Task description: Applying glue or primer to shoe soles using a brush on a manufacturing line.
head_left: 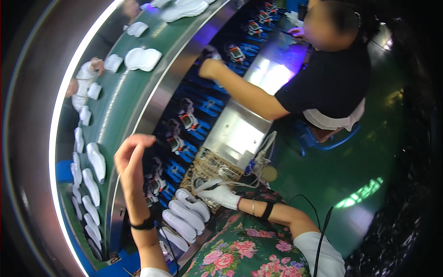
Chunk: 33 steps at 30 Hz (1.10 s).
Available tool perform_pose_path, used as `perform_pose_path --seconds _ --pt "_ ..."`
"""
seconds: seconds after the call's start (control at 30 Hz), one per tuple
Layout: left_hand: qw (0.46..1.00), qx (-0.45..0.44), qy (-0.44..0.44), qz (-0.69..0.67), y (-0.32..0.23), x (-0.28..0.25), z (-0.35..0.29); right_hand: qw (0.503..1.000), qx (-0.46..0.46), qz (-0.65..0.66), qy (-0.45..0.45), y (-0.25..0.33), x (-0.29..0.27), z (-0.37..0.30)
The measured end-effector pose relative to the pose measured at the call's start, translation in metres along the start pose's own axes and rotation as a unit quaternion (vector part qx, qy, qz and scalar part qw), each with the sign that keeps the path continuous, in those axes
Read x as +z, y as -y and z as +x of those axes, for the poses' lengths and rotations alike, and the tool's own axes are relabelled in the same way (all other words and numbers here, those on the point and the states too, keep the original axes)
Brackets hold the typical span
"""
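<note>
My bare left hand (130, 159) is raised by the metal edge of the conveyor, its fingers bent to the right and apart, with nothing visible in it. My right hand (225, 197), in a white knitted glove, is low over a stained work board (217, 166). Its fingers are closed round something small, pale and dark, too unclear to name. Just left of the glove lie several white shoe soles (183, 220) side by side. A white cable (244, 185) runs close above the glove.
A green conveyor belt (121, 104) at left carries white soles (96, 161). Beside it, a lower blue rack line (210, 105) holds shoe uppers (188, 121). A seated co-worker (330, 78) reaches across this line from the right. A metal plate (235, 138) lies between.
</note>
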<state>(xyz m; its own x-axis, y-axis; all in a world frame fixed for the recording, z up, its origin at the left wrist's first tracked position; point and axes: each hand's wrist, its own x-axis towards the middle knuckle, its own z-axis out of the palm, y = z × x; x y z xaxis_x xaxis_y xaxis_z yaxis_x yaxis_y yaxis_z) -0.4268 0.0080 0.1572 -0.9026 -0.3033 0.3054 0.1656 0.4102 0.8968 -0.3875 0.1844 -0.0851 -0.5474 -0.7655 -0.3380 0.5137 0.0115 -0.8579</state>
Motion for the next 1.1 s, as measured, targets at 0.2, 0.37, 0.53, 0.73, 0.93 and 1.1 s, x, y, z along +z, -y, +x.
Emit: perform_pose_path --seconds 0.2,0.37,0.53,0.73,0.93,1.1 --pt "0.890 0.261 0.272 -0.256 -0.089 0.017 -0.051 0.998 0.001 0.049 0.036 -0.011 0.003 0.005" --pt "0.708 0.328 0.604 -0.163 -0.098 -0.010 -0.049 0.998 0.006 0.004 0.060 0.008 0.012 0.001" --pt "0.640 0.328 0.655 -0.234 -0.115 0.031 -0.052 0.998 -0.011 -0.005 0.059 0.014 0.014 0.002" --pt "0.724 0.124 0.598 -0.321 -0.118 0.094 -0.068 0.994 -0.050 -0.011 0.098 0.002 0.022 0.016" --pt "0.682 0.054 0.650 -0.330 -0.134 0.191 -0.109 0.990 -0.067 -0.012 0.122 0.021 0.028 0.005" --pt "0.729 0.164 0.571 -0.341 -0.146 0.250 -0.142 0.991 -0.073 0.004 0.112 0.038 0.015 0.008"
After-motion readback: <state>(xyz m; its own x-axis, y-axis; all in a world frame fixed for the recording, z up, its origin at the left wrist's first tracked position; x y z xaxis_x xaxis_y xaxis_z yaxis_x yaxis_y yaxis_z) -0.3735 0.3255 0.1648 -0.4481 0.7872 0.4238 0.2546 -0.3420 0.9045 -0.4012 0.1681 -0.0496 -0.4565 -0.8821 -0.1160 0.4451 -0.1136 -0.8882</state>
